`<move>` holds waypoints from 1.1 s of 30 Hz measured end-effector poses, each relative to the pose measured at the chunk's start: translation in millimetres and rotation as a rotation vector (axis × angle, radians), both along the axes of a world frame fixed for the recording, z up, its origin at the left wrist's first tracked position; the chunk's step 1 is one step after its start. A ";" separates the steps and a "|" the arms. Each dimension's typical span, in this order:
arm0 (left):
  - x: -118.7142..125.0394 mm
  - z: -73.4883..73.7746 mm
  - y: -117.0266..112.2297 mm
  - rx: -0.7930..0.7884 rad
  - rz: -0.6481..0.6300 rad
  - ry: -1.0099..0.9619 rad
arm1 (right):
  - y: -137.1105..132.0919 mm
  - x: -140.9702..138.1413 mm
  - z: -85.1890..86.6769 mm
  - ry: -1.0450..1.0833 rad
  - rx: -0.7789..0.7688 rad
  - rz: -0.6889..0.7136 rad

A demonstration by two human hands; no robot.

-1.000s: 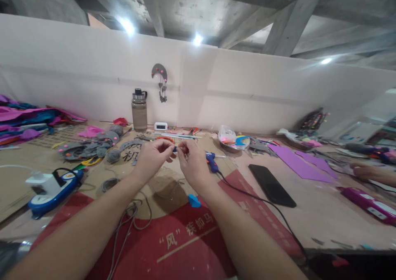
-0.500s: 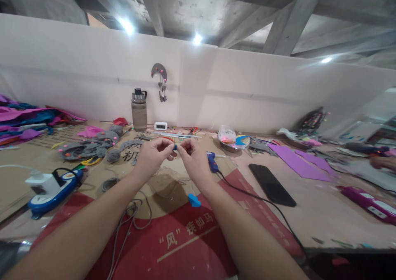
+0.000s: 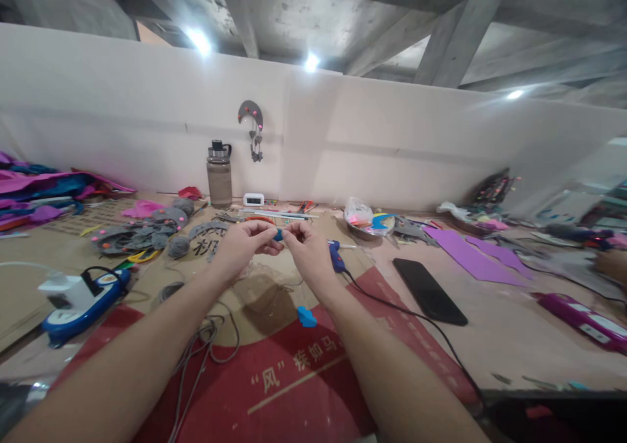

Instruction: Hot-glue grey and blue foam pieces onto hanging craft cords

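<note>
- A small dark-blue piece (image 3: 279, 234) sits between the two hands, raised above the work surface; it lies to the right of the left hand (image 3: 246, 248) and to the left of the right hand (image 3: 309, 252).
- Both hands touch it, so neither is nearer. Each pinches it between thumb and fingertips, the other fingers curled. It is mostly covered, so its long axis and material cannot be told.
- Below the hands is a flat sheet of tan and glossy red cardboard (image 3: 289, 400), printed with pale characters.
- On it, nearer the wearer, lies a bright-blue, thin scrap with an irregular outline (image 3: 307, 317), apart from both hands.
- Thin, limp grey cord (image 3: 211, 333) loops loosely beside the left forearm.
- Just right of the right hand is a blue plastic glue gun (image 3: 336, 255), its black cable curving toward the near edge.
- Farther right lie a smooth black rectangular phone (image 3: 430, 291) and a flat, matte purple sheet (image 3: 465, 260).
- To the left, a fuzzy round grey yarn ball (image 3: 178, 247) rests by crumpled grey felt-like pieces (image 3: 142, 237).
</note>
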State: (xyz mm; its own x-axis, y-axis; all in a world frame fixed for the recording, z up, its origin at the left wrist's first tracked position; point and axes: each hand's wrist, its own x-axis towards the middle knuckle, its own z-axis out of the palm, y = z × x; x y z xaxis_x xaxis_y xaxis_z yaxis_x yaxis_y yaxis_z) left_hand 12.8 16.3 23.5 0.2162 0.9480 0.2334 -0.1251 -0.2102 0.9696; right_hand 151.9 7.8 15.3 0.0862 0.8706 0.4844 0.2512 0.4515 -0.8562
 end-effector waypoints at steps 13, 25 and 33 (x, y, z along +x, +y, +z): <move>-3.2 0.3 0.7 0.131 0.082 0.118 | -1.5 -2.2 -3.4 -0.094 0.053 -0.015; -14.2 2.5 10.7 0.287 0.358 -0.007 | -21.6 -16.1 -4.4 -0.448 0.314 0.205; -22.4 6.9 20.5 0.185 0.291 -0.324 | -2.8 40.7 12.5 -0.297 0.248 -0.209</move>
